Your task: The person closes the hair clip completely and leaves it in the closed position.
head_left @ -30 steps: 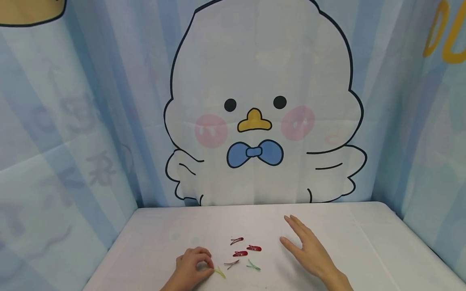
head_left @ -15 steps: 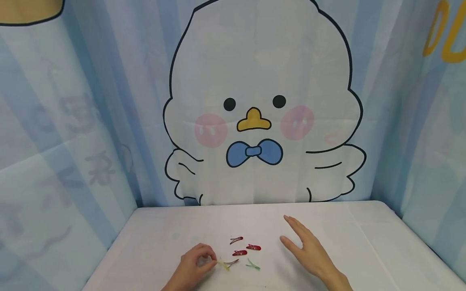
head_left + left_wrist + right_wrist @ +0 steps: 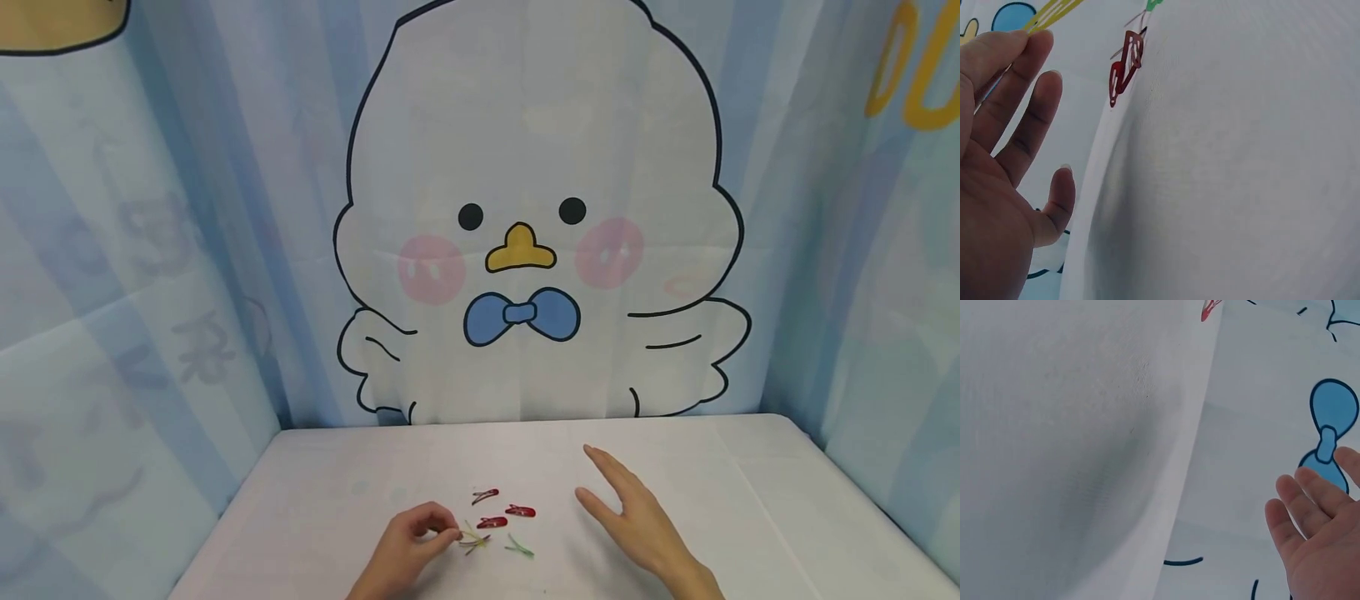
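My left hand [image 3: 412, 542] pinches a yellow snap hair clip [image 3: 1054, 14] between thumb and forefinger; its other fingers are spread in the left wrist view. In the head view the yellow clip overlaps a brownish clip [image 3: 467, 551] lying on the table. A green hair clip [image 3: 519, 547] lies just right of these. Behind them are two red clips, one nearer [image 3: 492, 523] and one farther right [image 3: 521, 511], and a dark red clip [image 3: 485, 496] at the back. My right hand [image 3: 637, 529] hovers at the right with fingers extended, holding nothing.
A white-covered table [image 3: 750, 517] carries the clips near its middle. Behind it hangs a cloth backdrop [image 3: 540, 375] with a cartoon chick in a blue bow tie. Blue-striped cloth [image 3: 112, 333] encloses the left side, and similar cloth [image 3: 885, 350] the right.
My left hand has moved right and slightly away from me, carrying the yellow clip from beside the brownish clip to over it. The right hand has stayed in place.
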Action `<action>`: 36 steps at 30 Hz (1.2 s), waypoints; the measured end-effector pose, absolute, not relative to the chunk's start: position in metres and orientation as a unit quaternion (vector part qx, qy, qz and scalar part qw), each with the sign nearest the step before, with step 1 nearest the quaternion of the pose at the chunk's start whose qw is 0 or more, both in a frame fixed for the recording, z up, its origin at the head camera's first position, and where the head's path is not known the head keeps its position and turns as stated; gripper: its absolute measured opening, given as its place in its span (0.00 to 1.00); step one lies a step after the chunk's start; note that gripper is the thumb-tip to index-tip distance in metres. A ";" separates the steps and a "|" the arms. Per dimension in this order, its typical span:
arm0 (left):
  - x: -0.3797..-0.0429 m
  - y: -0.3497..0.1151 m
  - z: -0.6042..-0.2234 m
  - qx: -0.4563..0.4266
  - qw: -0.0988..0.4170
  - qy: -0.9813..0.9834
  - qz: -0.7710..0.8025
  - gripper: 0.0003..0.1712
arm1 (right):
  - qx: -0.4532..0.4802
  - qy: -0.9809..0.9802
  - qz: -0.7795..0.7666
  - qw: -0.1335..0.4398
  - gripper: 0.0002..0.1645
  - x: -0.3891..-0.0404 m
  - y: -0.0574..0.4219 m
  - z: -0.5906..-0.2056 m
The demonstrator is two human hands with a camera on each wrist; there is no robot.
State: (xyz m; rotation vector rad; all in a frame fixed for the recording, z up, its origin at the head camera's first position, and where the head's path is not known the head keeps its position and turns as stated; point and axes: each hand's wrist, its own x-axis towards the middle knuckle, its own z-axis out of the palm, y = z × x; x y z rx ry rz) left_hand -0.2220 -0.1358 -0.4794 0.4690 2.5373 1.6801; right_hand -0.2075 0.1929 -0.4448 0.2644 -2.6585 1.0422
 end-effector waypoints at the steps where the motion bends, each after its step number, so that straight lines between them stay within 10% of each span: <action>1: -0.222 -0.135 -0.480 0.156 0.030 0.821 0.549 0.05 | 0.092 -0.918 0.360 0.137 0.43 -0.207 0.193 -0.445; 36: -0.228 -0.101 -0.471 0.145 0.035 0.761 0.631 0.08 | 0.113 -0.896 0.410 0.126 0.37 -0.204 0.173 -0.451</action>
